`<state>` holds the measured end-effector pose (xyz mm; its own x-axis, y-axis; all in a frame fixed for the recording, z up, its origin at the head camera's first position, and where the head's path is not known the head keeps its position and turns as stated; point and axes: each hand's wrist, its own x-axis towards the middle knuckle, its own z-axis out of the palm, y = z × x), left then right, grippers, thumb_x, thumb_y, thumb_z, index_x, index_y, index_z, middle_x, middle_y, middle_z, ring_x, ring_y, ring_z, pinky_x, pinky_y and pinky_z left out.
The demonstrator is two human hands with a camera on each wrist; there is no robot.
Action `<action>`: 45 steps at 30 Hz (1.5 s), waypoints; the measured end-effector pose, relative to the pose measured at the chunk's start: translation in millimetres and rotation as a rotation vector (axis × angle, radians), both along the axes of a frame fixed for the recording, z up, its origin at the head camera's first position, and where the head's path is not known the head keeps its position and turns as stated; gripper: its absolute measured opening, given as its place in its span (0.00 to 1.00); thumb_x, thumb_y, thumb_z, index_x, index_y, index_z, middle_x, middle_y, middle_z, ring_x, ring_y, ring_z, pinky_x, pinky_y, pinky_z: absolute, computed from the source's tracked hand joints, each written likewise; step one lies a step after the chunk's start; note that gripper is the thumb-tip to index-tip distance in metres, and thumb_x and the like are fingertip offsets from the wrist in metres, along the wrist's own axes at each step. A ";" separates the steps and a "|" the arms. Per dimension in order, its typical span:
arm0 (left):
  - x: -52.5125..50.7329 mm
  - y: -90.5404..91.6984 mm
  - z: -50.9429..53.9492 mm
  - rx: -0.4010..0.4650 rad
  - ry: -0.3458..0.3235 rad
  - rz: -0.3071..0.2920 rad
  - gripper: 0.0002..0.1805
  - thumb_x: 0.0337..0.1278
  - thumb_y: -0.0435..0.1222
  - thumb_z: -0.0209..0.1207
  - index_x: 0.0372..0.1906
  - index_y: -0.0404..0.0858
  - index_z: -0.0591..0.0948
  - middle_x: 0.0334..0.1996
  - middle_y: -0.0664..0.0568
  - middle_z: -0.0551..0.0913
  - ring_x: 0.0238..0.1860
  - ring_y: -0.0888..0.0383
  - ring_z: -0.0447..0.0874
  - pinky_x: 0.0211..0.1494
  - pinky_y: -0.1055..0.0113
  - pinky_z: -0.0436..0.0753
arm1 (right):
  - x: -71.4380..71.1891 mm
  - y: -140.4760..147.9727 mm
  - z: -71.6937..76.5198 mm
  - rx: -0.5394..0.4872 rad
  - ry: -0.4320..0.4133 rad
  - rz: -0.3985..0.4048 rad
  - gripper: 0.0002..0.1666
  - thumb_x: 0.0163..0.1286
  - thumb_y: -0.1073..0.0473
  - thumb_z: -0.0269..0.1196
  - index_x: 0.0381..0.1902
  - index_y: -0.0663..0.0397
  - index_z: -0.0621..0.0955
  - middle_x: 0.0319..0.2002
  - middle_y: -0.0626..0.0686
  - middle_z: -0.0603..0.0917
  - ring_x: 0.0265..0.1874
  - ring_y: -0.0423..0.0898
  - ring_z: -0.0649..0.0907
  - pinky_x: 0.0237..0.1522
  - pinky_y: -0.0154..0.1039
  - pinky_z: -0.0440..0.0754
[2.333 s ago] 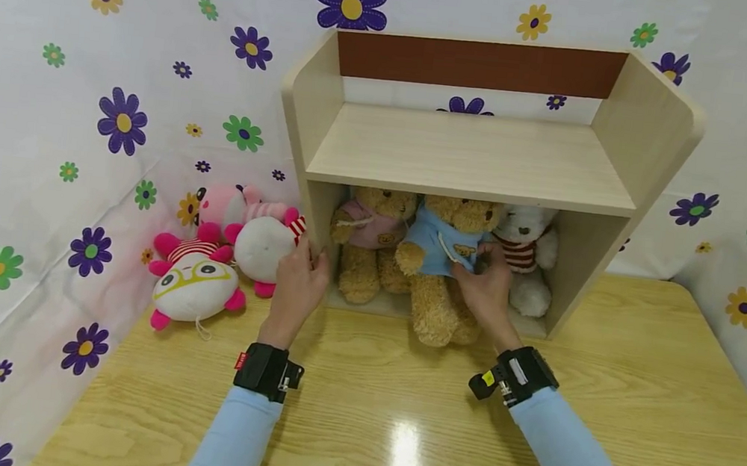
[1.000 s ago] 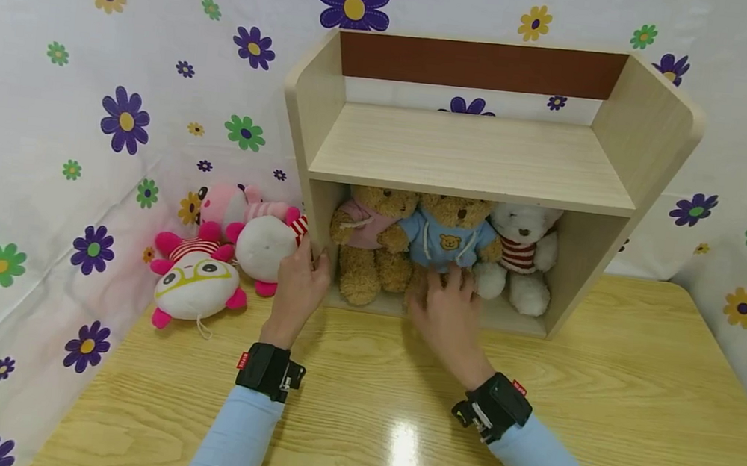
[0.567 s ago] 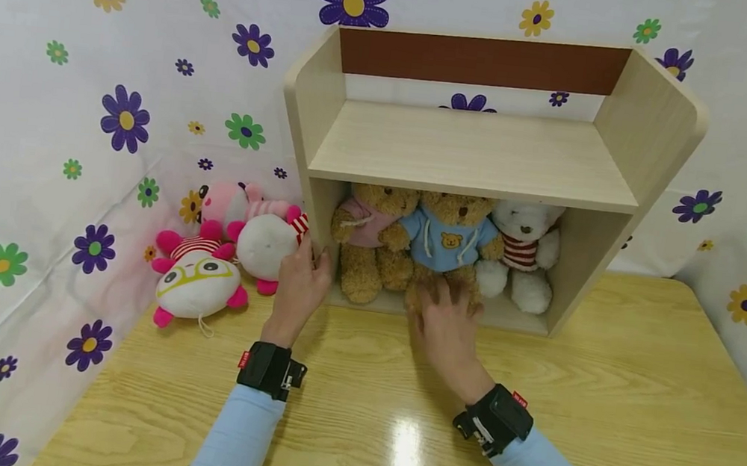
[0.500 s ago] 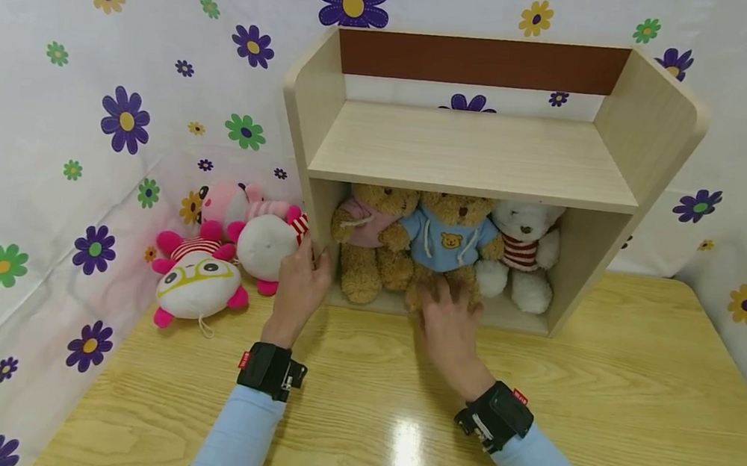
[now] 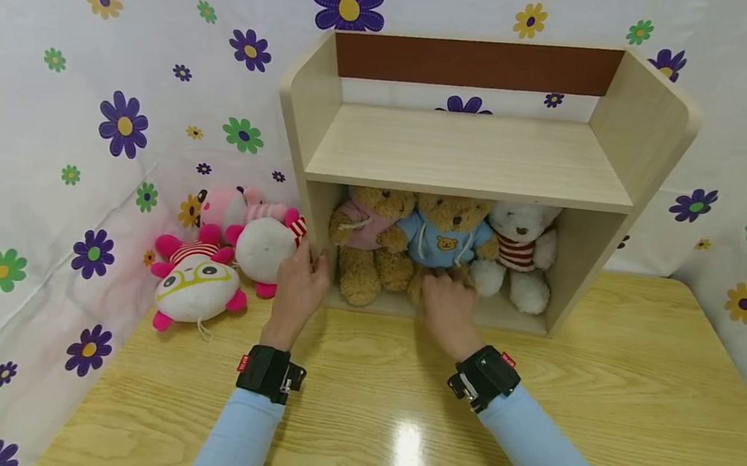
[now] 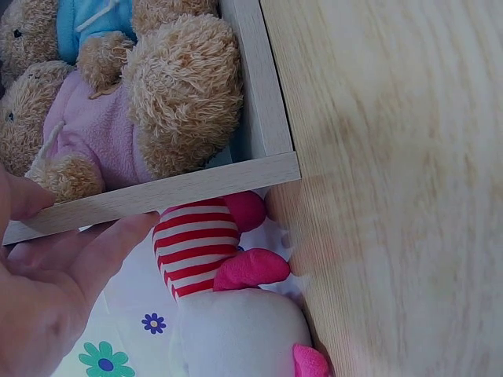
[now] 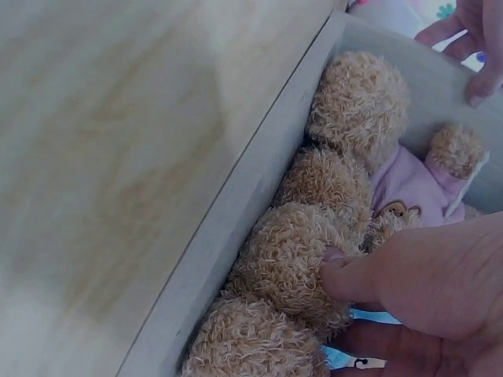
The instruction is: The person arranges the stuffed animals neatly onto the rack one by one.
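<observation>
In the head view my left hand (image 5: pixel 298 289) grips the left side panel of a small wooden shelf (image 5: pixel 472 152). The left wrist view has its thumb inside the panel and its fingers outside. My right hand (image 5: pixel 450 312) is at the legs of the teddy bear in a blue hoodie (image 5: pixel 443 243), seated mid-compartment. Its thumb lies against one furry leg (image 7: pixel 287 259) in the right wrist view; the other fingers curl in behind, partly hidden. On the left sits a teddy bear in a pink top (image 5: pixel 367 232), on the right a white bear in a striped shirt (image 5: pixel 516 254).
Left of the shelf, pink-and-white plush toys lie heaped: one with yellow glasses (image 5: pixel 196 287), a grey-white round one (image 5: pixel 264 249) and a pink one (image 5: pixel 220 207) behind. The wooden table (image 5: pixel 356 411) spreads in front; a flowered cloth (image 5: pixel 161 55) hangs behind.
The blue-hoodie bear, earlier leaning out of the compartment, now sits back inside. My right hand moved from its side down to its legs, and its fingers have since curled. The left hand stayed put.
</observation>
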<state>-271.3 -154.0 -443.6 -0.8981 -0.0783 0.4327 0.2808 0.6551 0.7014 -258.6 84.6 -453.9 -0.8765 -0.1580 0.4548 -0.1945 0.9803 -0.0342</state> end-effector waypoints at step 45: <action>0.4 -1.2 -5.5 -0.008 0.015 -0.007 0.20 0.75 0.36 0.52 0.65 0.32 0.74 0.39 0.31 0.87 0.31 0.41 0.88 0.34 0.50 0.84 | -40.1 15.1 9.1 -0.366 -0.311 0.118 0.47 0.67 0.47 0.68 0.78 0.56 0.64 0.77 0.69 0.62 0.76 0.74 0.61 0.42 0.65 0.84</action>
<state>-270.9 -155.2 -449.0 -0.8922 -0.0690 0.4463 0.2952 0.6587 0.6921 -298.7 99.7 -444.8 -0.9651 -0.1431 0.2192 -0.2296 0.8648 -0.4465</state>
